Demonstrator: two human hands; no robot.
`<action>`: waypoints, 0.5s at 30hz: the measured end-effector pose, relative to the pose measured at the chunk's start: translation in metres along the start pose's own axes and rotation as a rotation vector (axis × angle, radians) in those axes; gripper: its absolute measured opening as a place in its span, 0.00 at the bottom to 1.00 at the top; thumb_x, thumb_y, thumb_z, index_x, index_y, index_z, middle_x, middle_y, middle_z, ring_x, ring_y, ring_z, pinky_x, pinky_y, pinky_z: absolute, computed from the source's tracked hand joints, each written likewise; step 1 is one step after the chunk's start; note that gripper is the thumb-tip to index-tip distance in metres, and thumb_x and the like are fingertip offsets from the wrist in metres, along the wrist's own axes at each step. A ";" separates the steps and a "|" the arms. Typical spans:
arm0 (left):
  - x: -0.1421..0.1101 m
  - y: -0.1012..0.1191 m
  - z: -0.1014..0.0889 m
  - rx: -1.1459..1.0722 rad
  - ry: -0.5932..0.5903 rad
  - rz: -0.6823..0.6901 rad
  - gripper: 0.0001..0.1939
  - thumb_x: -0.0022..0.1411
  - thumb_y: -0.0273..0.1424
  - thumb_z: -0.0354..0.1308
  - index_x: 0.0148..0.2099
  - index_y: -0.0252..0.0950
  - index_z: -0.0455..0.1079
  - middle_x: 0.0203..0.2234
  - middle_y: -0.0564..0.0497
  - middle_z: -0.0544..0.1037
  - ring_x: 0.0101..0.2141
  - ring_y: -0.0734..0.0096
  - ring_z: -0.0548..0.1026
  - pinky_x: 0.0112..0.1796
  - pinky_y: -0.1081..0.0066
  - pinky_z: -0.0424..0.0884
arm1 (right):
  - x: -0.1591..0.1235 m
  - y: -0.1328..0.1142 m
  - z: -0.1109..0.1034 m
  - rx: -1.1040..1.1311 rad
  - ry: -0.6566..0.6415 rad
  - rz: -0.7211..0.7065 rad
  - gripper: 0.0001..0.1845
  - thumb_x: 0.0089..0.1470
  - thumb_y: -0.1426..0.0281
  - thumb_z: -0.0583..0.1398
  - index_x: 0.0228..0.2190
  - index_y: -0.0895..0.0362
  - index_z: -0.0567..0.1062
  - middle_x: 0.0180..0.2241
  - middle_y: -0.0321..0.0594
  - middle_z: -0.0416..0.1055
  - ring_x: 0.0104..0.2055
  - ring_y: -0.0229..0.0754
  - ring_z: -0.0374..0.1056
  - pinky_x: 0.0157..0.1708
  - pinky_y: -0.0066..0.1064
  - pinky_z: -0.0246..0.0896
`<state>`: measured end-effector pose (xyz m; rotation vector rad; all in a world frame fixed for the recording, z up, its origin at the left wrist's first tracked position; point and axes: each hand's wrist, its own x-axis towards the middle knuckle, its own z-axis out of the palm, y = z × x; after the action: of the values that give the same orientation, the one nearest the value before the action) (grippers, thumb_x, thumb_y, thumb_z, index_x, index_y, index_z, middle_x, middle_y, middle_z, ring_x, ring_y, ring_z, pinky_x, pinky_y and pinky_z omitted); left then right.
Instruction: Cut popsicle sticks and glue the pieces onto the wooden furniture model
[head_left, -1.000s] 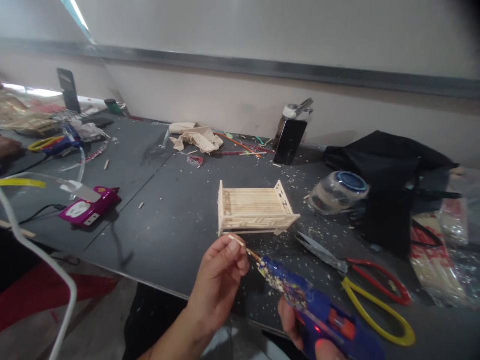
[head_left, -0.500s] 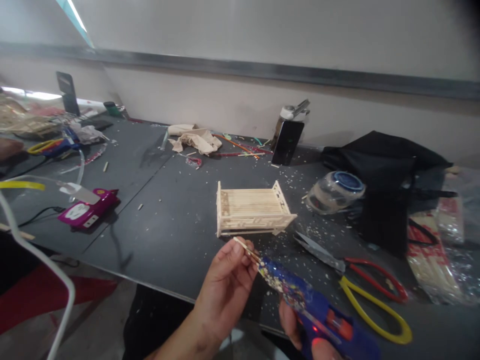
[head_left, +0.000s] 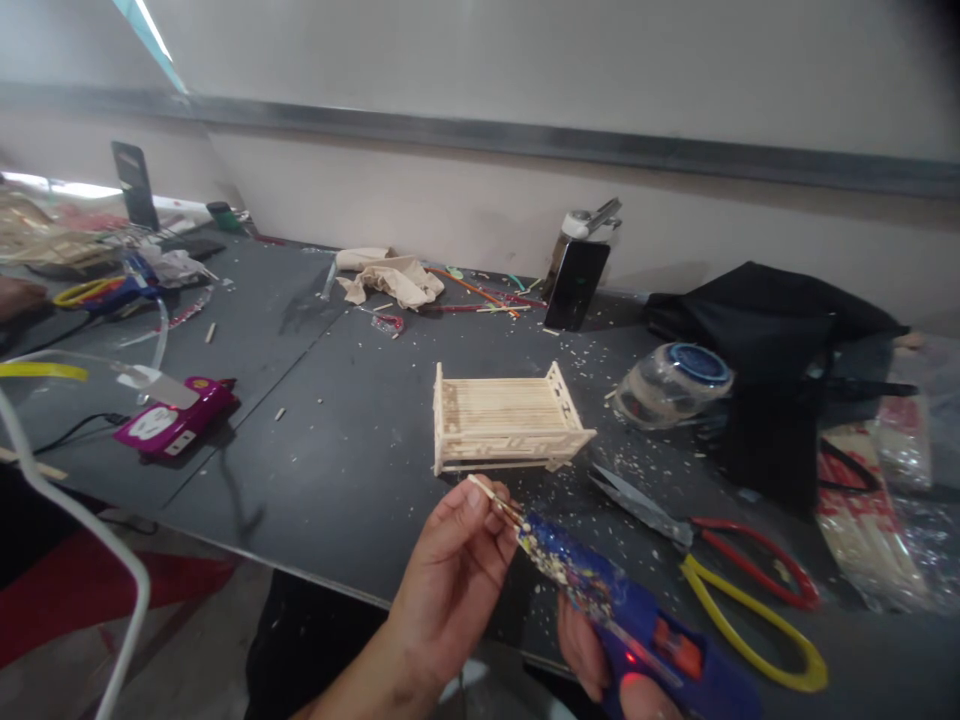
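My left hand pinches a short, thin wooden stick between thumb and fingers, near the table's front edge. Wrapped around the body of a blue hot glue gun is my right hand, partly cut off by the lower frame edge. The gun's nozzle end meets the stick close to my left fingertips; whether glue is coming out is too small to see. A red light glows on its side. Just beyond my hands stands a small model bed made of wooden sticks, upright and untouched.
Scissors with red and yellow handles lie open at right, near a clear jar with a blue lid and black cloth. A phone leans at the back. A magenta glue gun lies left. Wood scraps litter the table.
Almost nothing differs. Both hands, the stick and the glue gun keep nearly the same place, and the view has shifted very slightly.
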<state>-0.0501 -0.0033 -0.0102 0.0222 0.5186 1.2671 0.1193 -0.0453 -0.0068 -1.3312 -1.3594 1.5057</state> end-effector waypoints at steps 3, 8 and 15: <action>0.000 0.000 0.000 0.009 -0.004 -0.003 0.05 0.54 0.27 0.66 0.34 0.32 0.74 0.30 0.52 0.75 0.30 0.78 0.72 0.37 0.76 0.70 | 0.002 -0.001 0.004 0.007 0.028 -0.004 0.29 0.46 0.40 0.54 0.13 0.49 0.72 0.12 0.38 0.67 0.17 0.44 0.67 0.23 0.34 0.70; 0.001 0.000 0.000 0.004 -0.011 0.009 0.05 0.54 0.28 0.66 0.34 0.32 0.74 0.30 0.52 0.75 0.31 0.78 0.72 0.37 0.76 0.70 | 0.003 0.003 0.005 0.021 0.039 -0.011 0.33 0.45 0.37 0.52 0.12 0.50 0.72 0.12 0.39 0.67 0.16 0.44 0.65 0.22 0.36 0.69; -0.001 -0.001 0.000 0.008 -0.002 0.006 0.05 0.54 0.27 0.66 0.34 0.32 0.74 0.30 0.52 0.74 0.31 0.78 0.72 0.38 0.76 0.70 | 0.006 0.008 0.003 -0.021 -0.006 -0.038 0.33 0.43 0.36 0.53 0.10 0.50 0.68 0.10 0.38 0.65 0.13 0.42 0.63 0.19 0.35 0.67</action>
<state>-0.0498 -0.0045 -0.0099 0.0316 0.5224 1.2706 0.1161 -0.0415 -0.0162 -1.3074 -1.4010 1.4749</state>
